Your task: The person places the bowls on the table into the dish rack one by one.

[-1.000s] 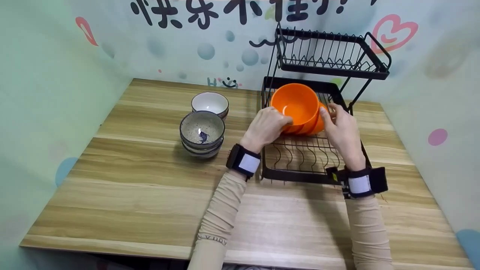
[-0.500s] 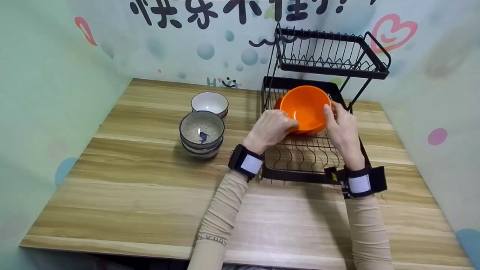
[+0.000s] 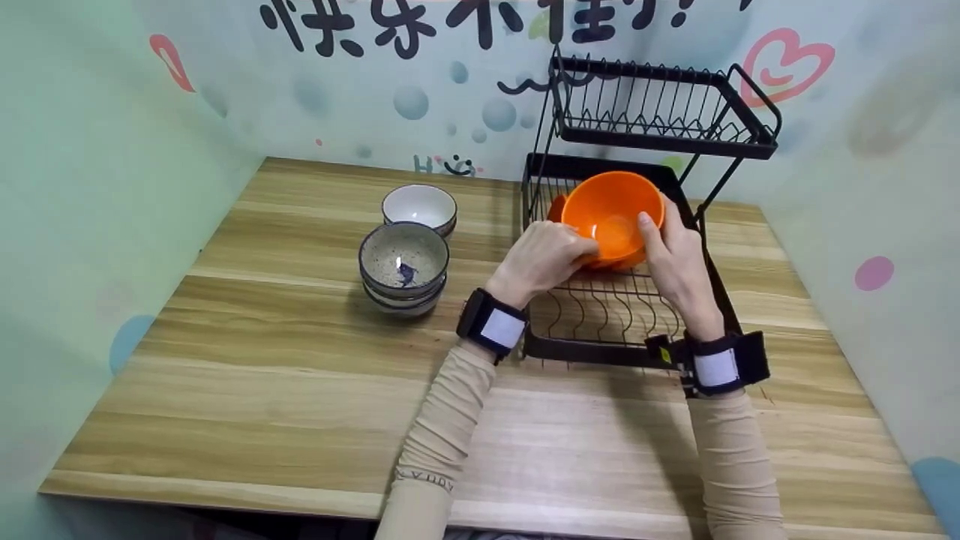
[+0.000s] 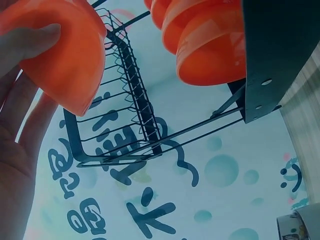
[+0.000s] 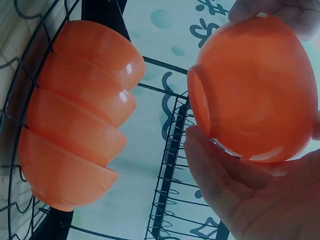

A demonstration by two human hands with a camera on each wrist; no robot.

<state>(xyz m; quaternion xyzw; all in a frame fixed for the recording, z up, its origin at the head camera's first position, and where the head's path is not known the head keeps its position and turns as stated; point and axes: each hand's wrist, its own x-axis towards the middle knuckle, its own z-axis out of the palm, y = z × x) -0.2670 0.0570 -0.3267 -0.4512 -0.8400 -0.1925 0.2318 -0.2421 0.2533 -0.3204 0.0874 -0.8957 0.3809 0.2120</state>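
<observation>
An orange bowl is held between both hands, tilted so its inside faces up and toward me. On the lower left of its rim, my left hand grips with the thumb. My right hand holds the right side, its thumb over the rim and its fingers behind. The right wrist view shows several more orange bowls lying on their sides, nested in a row in the lower tier of a black dish rack. From the head, the held bowl hides most of that row.
Two stacks of bowls stand left of the rack on the wooden table: speckled grey bowls in front, white bowls behind. The rack's upper tier overhangs the back of its lower tier. Patterned walls close in the sides and back.
The orange bowl has shifted right, and the left hand has moved slightly right with it. My right hand has gone from the bowls at the right to the held bowl's right rim.
</observation>
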